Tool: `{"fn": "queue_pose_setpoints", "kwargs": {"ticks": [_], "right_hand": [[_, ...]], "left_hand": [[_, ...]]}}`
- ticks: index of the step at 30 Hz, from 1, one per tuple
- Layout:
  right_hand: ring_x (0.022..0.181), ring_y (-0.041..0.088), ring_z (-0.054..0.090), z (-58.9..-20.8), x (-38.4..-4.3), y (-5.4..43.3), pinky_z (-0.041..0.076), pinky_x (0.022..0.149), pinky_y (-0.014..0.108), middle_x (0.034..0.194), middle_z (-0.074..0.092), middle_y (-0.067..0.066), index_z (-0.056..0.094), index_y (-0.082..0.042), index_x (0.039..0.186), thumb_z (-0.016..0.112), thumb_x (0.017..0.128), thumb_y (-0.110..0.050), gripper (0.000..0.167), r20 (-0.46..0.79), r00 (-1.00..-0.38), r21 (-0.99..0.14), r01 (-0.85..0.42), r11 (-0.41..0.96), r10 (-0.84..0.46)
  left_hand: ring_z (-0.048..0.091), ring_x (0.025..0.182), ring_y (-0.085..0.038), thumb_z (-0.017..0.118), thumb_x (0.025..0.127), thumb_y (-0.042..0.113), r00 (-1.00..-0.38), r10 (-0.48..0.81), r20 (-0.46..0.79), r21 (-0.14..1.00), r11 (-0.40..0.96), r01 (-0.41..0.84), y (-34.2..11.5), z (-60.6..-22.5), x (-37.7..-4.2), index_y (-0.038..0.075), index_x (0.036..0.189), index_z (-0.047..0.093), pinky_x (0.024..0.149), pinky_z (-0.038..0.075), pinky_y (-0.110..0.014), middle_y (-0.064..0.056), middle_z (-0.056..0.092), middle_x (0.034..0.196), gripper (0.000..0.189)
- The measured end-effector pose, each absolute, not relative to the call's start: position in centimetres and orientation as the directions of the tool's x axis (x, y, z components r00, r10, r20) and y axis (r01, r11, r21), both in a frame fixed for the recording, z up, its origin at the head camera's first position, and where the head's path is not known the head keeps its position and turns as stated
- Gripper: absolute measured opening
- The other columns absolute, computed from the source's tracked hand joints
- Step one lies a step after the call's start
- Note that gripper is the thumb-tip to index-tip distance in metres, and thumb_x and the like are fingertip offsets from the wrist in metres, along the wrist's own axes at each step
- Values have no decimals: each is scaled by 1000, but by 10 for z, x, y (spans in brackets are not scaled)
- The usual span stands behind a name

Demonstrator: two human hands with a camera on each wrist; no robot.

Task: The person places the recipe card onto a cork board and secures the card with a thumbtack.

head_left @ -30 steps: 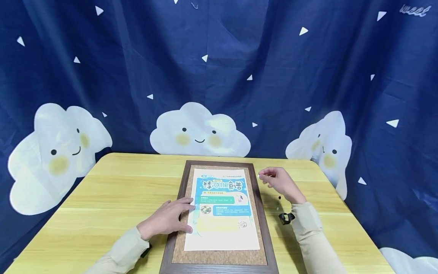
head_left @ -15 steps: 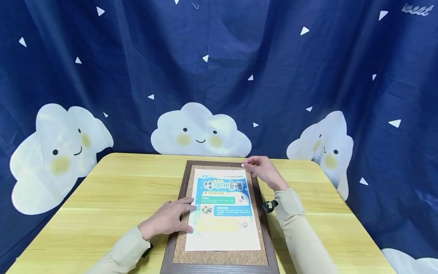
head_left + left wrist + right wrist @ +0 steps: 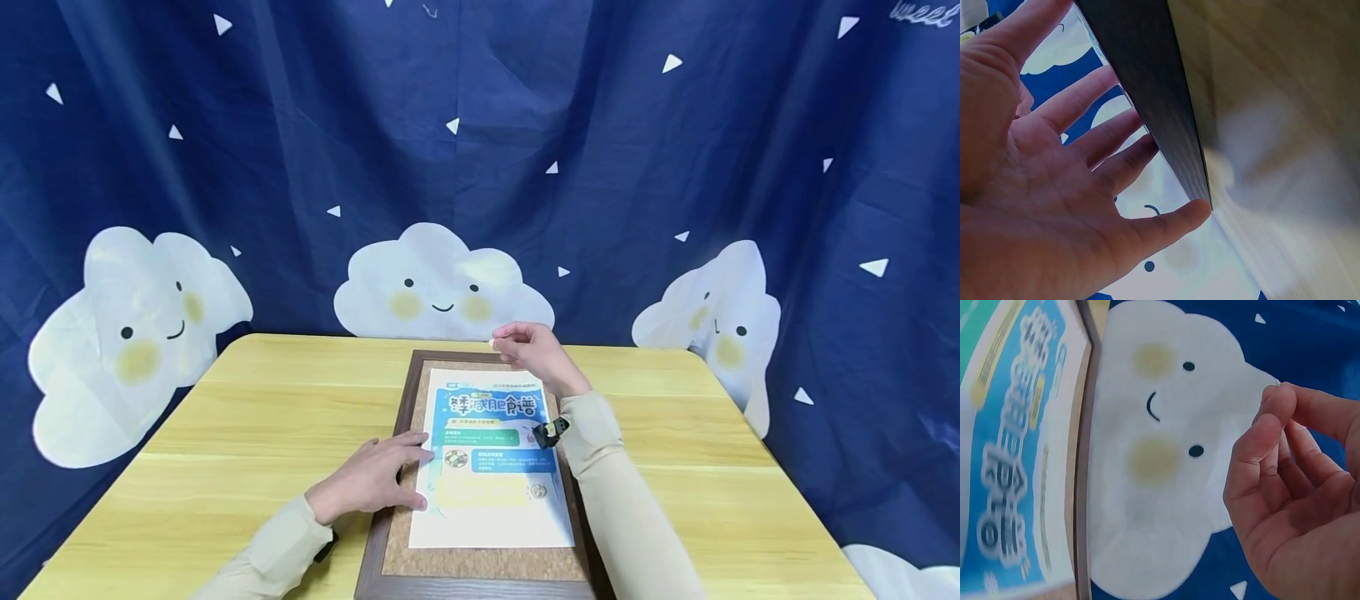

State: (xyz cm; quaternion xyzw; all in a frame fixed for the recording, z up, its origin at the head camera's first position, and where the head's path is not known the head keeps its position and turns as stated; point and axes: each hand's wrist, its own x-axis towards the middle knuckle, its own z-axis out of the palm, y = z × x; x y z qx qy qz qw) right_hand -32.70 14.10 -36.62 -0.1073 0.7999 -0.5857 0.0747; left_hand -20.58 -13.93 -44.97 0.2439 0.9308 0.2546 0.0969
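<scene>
In the head view a cork board (image 3: pixel 487 565) with a dark brown wooden frame lies on the table. On it rests a printed poster (image 3: pixel 495 525) with blue, green and yellow blocks. My left hand (image 3: pixel 371 477) lies spread over the board's left side, fingertips at the poster's left edge. The left wrist view has its extended fingers along the dark frame (image 3: pixel 1154 81). Above the board's far edge, my right hand (image 3: pixel 536 354) pinches a small white piece (image 3: pixel 492 342) between thumb and forefinger. In the right wrist view the fingertips mostly hide that piece.
The light wooden table (image 3: pixel 225 417) extends on both sides of the board. Behind it hangs a dark blue curtain (image 3: pixel 480 167) printed with smiling clouds and white triangles. A black wrist camera (image 3: pixel 551 432) on the right sleeve overlaps the poster's right edge.
My right hand has travelled from beside the board's right edge leftward and away to above its far edge, carrying the small white piece. My left hand keeps its place on the board.
</scene>
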Motion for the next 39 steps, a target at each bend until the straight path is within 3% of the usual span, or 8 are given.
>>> {"fn": "queue_pose_setpoints", "kwargs": {"ticks": [6,11,20,27,35,39], "right_hand": [[83,18,62,-373,-341,124,50,70,26,105,70,10,69,-1,123,67,100,-17,28,-36,-968,-976,-20,219,-247],[82,18,60,-383,-351,113,52,71,27,102,69,8,71,-4,122,68,100,-18,26,-80,-968,-984,40,172,-236],[80,13,60,-401,-361,93,50,71,26,113,69,16,70,-4,125,66,101,-15,27,-138,-966,-988,118,102,-220],[69,10,51,-426,-368,71,44,65,25,85,61,0,72,-5,118,69,99,-17,23,-194,-963,-977,173,122,-187],[62,9,44,-453,-371,54,41,59,21,82,57,-1,70,-5,115,73,95,-14,22,-270,-953,-960,255,116,-135],[57,9,40,-459,-372,49,38,55,22,78,55,-2,70,-7,106,74,94,-14,14,-302,-950,-947,289,140,-78]], "left_hand": [[42,146,-36,87,80,38,-861,507,-52,515,752,412,-139,-449,-207,8,135,67,110,23,-79,-15,49,155,65],[42,146,-36,87,81,38,-857,511,-65,518,751,409,-138,-448,-207,9,136,66,110,23,-78,-15,48,156,65],[40,147,-37,86,83,36,-850,522,-65,523,744,417,-136,-446,-207,9,136,66,110,23,-78,-16,47,156,63],[41,147,-37,86,82,38,-855,514,-68,513,753,412,-137,-448,-206,9,135,67,109,25,-79,-15,48,155,63],[40,147,-37,86,82,37,-852,518,-75,512,753,413,-137,-446,-207,9,135,67,109,25,-79,-16,48,156,63],[41,146,-40,86,83,36,-838,542,-57,507,739,443,-138,-444,-207,6,134,66,109,33,-73,-19,48,155,63]]}}
